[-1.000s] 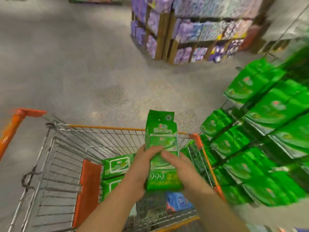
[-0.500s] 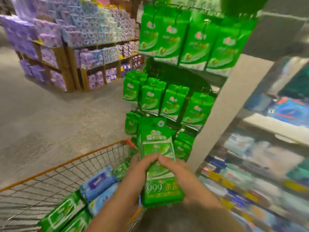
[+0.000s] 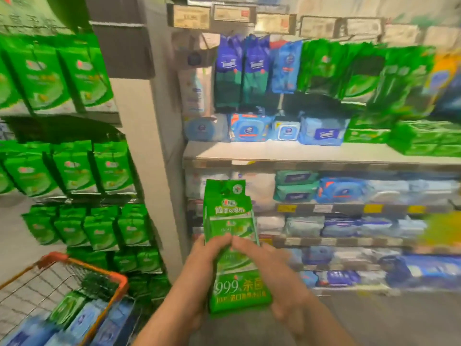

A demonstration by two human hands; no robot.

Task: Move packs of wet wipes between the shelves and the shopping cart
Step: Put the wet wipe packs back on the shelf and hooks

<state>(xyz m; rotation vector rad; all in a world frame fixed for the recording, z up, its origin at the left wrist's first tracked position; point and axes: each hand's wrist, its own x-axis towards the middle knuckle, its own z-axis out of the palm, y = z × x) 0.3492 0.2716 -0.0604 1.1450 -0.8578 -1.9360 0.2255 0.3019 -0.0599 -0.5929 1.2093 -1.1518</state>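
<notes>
At near left the cart (image 3: 119, 278) is holding blue and green packs (image 3: 82, 320). Above it, green packs are hanging in rows on the rack (image 3: 72, 176). In the middle both hands are gripping one green pack (image 3: 232, 245) upright, near the camera and in front of the shelves (image 3: 299, 153): the left hand (image 3: 199, 270) is curling round its left edge, the right hand (image 3: 274, 275) round its right, thumbs meeting on its face. To the right, the shelves are carrying blue, white and green packs, though blur is probably hiding their labels.
</notes>
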